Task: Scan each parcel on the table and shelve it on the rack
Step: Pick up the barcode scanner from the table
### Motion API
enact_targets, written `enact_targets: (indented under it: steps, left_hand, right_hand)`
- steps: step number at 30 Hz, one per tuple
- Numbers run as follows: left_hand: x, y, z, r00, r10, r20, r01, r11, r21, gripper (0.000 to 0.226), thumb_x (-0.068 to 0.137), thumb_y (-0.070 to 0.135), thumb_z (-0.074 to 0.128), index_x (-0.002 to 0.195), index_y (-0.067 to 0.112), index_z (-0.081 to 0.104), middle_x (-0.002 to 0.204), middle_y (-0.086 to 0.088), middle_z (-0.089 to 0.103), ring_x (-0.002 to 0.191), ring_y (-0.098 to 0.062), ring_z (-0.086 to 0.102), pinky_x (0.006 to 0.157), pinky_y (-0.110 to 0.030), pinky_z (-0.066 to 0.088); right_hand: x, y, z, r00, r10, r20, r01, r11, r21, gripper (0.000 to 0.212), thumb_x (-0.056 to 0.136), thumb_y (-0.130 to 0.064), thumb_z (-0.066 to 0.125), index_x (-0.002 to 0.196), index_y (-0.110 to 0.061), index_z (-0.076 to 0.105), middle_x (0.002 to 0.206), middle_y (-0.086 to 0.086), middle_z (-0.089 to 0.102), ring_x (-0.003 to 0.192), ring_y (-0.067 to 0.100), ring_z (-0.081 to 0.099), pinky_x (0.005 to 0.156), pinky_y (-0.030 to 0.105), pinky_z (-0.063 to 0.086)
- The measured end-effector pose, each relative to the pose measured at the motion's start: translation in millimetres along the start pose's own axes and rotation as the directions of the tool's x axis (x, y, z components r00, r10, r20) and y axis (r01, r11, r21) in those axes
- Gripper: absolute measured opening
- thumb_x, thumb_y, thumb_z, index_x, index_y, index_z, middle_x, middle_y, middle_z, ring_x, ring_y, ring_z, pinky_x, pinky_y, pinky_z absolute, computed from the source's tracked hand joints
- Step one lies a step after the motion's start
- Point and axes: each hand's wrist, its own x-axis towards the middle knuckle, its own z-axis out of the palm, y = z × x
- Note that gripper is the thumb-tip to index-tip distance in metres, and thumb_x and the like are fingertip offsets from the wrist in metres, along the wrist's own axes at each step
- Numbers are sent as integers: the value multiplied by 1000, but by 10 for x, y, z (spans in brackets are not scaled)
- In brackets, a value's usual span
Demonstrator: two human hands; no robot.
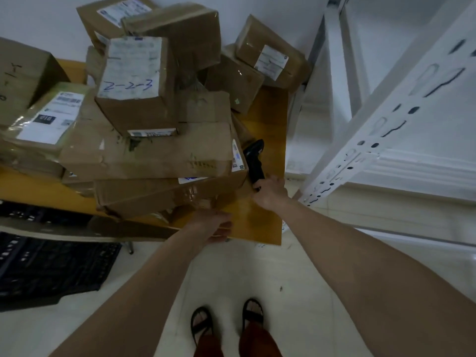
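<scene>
Parcel sorting room.
Labelled cardboard parcels (144, 155) heaped beyond both hands; white slotted rack (386, 130) right of them.

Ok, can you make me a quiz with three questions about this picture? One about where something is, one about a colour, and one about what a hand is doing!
1. Where does the black scanner lie?
A. on the floor
B. on the table, right of the parcel pile
C. on the rack

2. What colour is the table top?
A. yellow
B. red
C. green

3. What is the right hand doing?
A. hanging loose
B. lifting a box
C. gripping the scanner's handle

Answers: 
1 B, it sits on the table beside the big flat parcel. 
2 A, the bare board shows yellow between the boxes. 
3 C, its fingers curl round the scanner's lower end, while the left hand rests at the table's front edge.
</scene>
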Motion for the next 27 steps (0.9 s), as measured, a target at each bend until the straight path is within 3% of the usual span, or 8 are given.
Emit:
enact_targets:
  steps: [6,11,14,17,20,23,27]
  left_hand:
    - [184,-50,-100,1000,-17,-15,16,1000,-19,6,94,16,64,89,13,63,85,-5,68,77,-17,65,75,-30,56]
    - [298,-117,-183,1000,-28,-5,28,999,-24,5,93,17,65,93,12,63,88,-5,70,83,-19,67,86,-37,56]
    - [316,-134,-201,999,-51,-4,51,998,-29,7,93,17,65,95,11,65,91,-6,71,86,-20,68,87,-38,57]
    - [302,-110,-191,998,-57,-2,57,998,-21,6,93,17,65,94,11,65,91,-6,71,86,-19,68,87,-37,57]
    - [285,-69,-181,999,-53,-4,53,999,-11,4,94,16,64,92,12,64,91,-6,70,86,-19,67,88,-37,56]
    - [269,-67,-200,999,-36,3,36,999,-7,4,95,17,62,92,13,62,91,-5,69,87,-19,67,89,-38,55]
    - [203,-101,-263,999,-37,0,37,999,12,7,96,18,61,99,11,61,94,-5,69,89,-20,66,91,-38,55]
  right_hand:
    - [214,-58,138,994,96,-53,-92,993,69,51,92,-18,55,140,-19,39,137,14,47,128,35,41,104,46,40]
    - [213,-3,243,974,113,-194,-114,993,8,49,92,-15,63,133,-5,37,125,20,56,113,36,55,94,45,47]
    - [123,57,291,979,136,-154,-128,990,62,55,91,-16,65,133,-4,32,117,18,58,104,35,60,85,46,53]
    - [43,75,342,979,193,-69,-191,981,32,75,87,-21,69,142,-5,20,109,12,61,98,31,64,79,41,54]
    - [34,6,375,980,186,-64,-182,982,58,73,86,-23,70,140,-8,23,118,12,57,105,31,61,81,41,52]
    - [59,-102,417,980,146,-133,-133,986,101,64,91,-21,66,140,-7,27,134,17,48,120,35,51,96,45,49]
    - [31,-96,501,979,171,-114,-152,976,159,61,90,-24,67,138,-12,32,131,11,51,120,31,52,95,41,47]
